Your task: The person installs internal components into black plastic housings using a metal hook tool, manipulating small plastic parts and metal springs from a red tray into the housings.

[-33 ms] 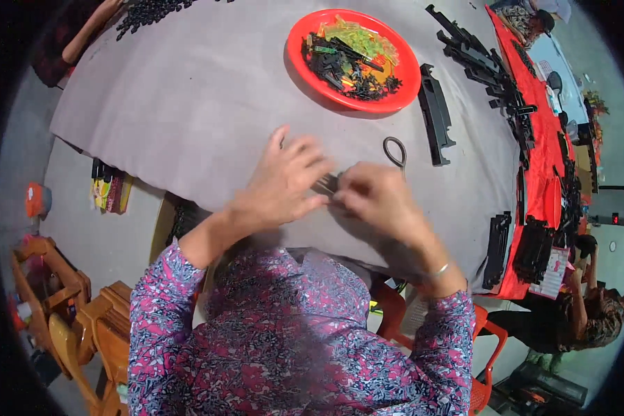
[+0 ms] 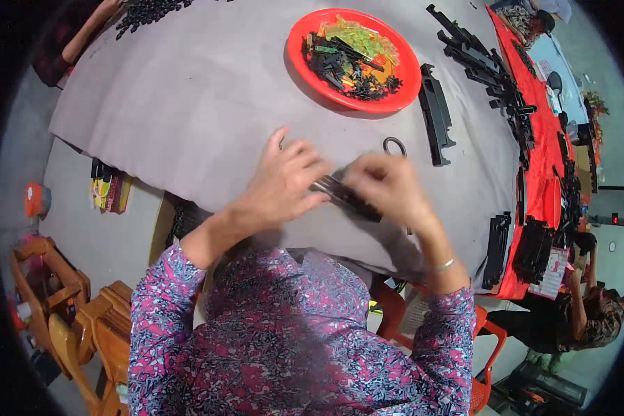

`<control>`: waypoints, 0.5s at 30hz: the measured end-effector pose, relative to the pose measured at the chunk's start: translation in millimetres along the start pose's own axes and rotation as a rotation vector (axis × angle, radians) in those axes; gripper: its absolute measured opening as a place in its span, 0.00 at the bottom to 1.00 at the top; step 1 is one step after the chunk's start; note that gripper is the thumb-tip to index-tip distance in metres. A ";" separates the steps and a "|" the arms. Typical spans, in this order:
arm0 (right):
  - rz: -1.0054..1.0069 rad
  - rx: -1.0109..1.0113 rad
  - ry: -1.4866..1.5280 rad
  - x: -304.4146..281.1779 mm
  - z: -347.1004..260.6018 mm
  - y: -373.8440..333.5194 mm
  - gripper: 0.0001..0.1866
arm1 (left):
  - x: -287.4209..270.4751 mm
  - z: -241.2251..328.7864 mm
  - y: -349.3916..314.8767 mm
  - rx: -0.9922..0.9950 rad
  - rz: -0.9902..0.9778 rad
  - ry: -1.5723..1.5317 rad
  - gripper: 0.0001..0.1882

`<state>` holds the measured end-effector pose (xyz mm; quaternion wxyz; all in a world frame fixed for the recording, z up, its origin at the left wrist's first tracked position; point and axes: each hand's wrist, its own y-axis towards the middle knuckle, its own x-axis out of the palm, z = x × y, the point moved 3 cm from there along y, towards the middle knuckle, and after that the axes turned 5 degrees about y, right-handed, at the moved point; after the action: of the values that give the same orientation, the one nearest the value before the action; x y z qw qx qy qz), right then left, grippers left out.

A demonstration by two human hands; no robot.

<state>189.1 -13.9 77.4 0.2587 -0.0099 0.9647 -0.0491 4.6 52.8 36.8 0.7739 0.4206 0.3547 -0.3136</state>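
My left hand (image 2: pixel 284 182) is closed on one end of a long black plastic part (image 2: pixel 357 201), with thumb and fingers on either side of it. The part slants down to the right, just above the cloth. Over its upper side is my right hand (image 2: pixel 388 184), fingers curled but smeared by motion. Whether anything small is between those fingers cannot be made out. Just beyond the right hand lies a tool with a black loop handle (image 2: pixel 394 144), partly hidden by that hand.
A red plate (image 2: pixel 299 82) holds small black and clear yellow-green pieces on the grey cloth (image 2: pixel 187 111). A long black housing (image 2: pixel 435 118) lies right of it. More black housings (image 2: pixel 475 59) line the right side by a red cloth (image 2: pixel 516 267). Other people sit around.
My right hand has shifted up and to the right, uncovering more of the black part and covering more of the loop-handled tool. My left hand stays nearly in place.
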 end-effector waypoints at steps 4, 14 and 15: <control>0.489 -0.075 -0.203 -72.1 21.6 59.9 0.10 | 4.3 -1.5 -4.6 0.006 0.019 0.074 0.26; 0.521 -0.181 -0.933 -120.8 86.0 184.5 0.10 | 5.9 3.2 -3.7 0.010 -0.022 0.071 0.28; 0.470 -0.144 -1.013 -117.0 90.1 191.6 0.10 | 5.2 1.2 -1.7 0.026 -0.021 0.106 0.28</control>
<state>336.6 173.8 39.0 0.6922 0.1655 0.6971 0.0868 6.5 50.0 32.3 0.7451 0.4432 0.3955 -0.3034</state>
